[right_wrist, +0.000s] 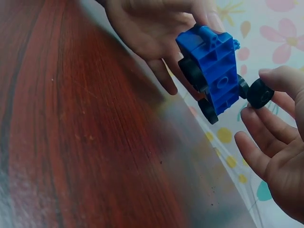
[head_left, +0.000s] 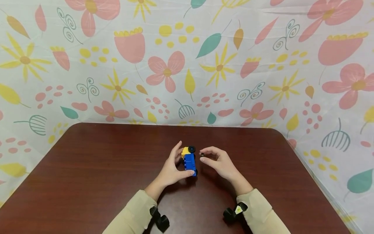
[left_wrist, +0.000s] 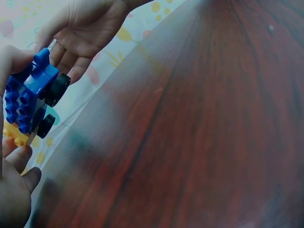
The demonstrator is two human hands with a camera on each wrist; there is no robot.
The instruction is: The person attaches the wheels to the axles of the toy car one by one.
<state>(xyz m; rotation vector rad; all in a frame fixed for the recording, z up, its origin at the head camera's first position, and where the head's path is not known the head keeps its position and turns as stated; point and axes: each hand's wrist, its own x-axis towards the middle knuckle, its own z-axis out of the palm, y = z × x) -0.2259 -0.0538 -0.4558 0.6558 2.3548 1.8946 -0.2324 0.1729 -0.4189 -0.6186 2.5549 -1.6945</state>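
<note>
Over the middle of the table, a blue and yellow toy car (head_left: 189,162) of building blocks is held by my left hand (head_left: 170,169). The left thumb presses its blue end, and fingers reach round the yellow end. Its studs (left_wrist: 21,108) show in the left wrist view. In the right wrist view its ribbed blue underside (right_wrist: 223,78) faces me, with black wheels (right_wrist: 192,76) along its sides. My right hand (head_left: 219,161) pinches a small black wheel (right_wrist: 260,93) between thumb and fingers. That wheel is close beside the car; whether they touch I cannot tell.
The dark reddish-brown wooden table (head_left: 87,182) extends beneath both hands. Behind its far edge hangs a white cloth (head_left: 187,97) printed with flowers and leaves. Black wrist-worn devices (head_left: 160,221) sit at both beige sleeves (head_left: 260,211).
</note>
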